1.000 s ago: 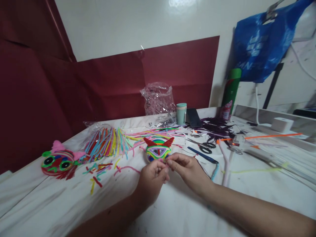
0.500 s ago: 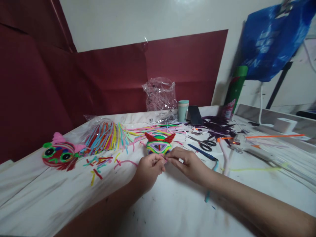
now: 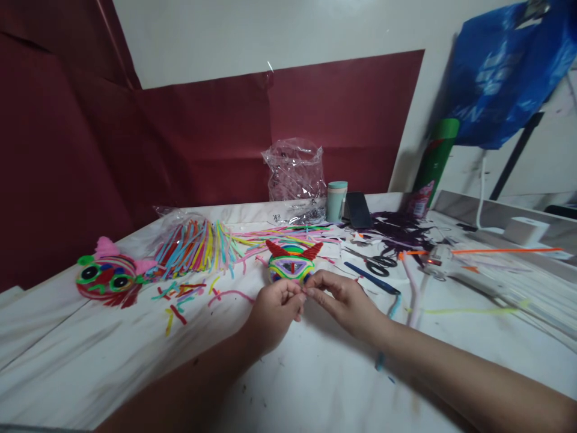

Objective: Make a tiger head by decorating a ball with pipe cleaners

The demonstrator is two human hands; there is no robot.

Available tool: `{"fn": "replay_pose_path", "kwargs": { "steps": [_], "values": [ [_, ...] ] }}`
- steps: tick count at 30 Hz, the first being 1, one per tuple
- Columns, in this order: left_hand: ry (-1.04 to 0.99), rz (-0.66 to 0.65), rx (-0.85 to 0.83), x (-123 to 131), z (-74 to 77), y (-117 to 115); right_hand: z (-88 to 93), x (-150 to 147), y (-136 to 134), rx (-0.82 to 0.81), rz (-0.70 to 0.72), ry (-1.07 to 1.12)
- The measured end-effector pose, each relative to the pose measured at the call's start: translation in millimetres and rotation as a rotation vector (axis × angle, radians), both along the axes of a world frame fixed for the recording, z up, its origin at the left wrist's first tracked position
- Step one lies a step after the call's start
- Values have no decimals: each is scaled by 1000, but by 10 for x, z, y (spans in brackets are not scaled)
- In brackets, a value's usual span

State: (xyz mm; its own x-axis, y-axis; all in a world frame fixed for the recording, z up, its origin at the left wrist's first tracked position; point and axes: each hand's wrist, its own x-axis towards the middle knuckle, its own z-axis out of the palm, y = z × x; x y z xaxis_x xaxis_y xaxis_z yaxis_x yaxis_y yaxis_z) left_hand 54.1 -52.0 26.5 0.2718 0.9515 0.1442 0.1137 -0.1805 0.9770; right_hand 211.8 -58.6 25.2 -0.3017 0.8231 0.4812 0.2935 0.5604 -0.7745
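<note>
Holding the left hand (image 3: pixel 276 310) and right hand (image 3: pixel 346 300) close together, with thumbs and fingers drawn into narrow pinches; cannot tell the contents, if any. Have the red-horned striped figure (image 3: pixel 292 266) just beyond the fingertips, with its lower edge hidden behind them, and cannot tell contact from nearness. See black-handled scissors (image 3: pixel 381 263) to the right of it on the marbled table (image 3: pixel 324 385).

Multicoloured striped craft piece (image 3: pixel 292 266), red horns (image 3: pixel 312 251)

Free tabletop (image 3: pixel 311 379) nearer than the hands (image 3: pixel 273 313) (image 3: pixel 349 304); scissors (image 3: pixel 371 260) and blue tool (image 3: pixel 370 278) obstacles rightward
</note>
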Motion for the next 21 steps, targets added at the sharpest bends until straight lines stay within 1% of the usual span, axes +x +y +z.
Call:
{"fn": "replay_pose_path", "kwargs": {
  "steps": [2, 5, 7, 8, 10, 12, 13, 15, 16, 18, 20, 21],
  "values": [
    [30, -4, 4, -3, -23, 11, -19, 7, 11, 76, -7, -81],
    [85, -19, 14, -9, -77, 32, -39, 37, 39, 338, -10, -309],
    [141, -35, 64, -12, -106, 39, -32, 63, 47, 491, 10, -483],
    [177, -42, 102, -13, -115, 38, -22, 74, 46, 532, 24, -563],
    [254, -52, 183, -14, -114, 25, 7, 91, 30, 560, 47, -695],
    [305, -47, 246, -12, -92, 7, 38, 99, 9, 566, 56, -754],
    [307, -38, 261, -10, -75, -2, 50, 100, 1, 554, 56, -737],
    [259, -10, 229, -7, -35, -13, 61, 92, -4, 457, 44, -584],
    [207, 3, 184, -5, -16, -14, 60, 82, 0, 358, 37, -457],
    [68, 15, 77, 1, 12, -9, 42, 44, 15, 105, 38, -151],
    [-75, 13, 12, 9, 15, 1, 11, -14, 30, -130, 78, 146],
    [-134, 8, -1, 13, 6, 7, -7, -46, 33, -211, 108, 269]
  ]
}}
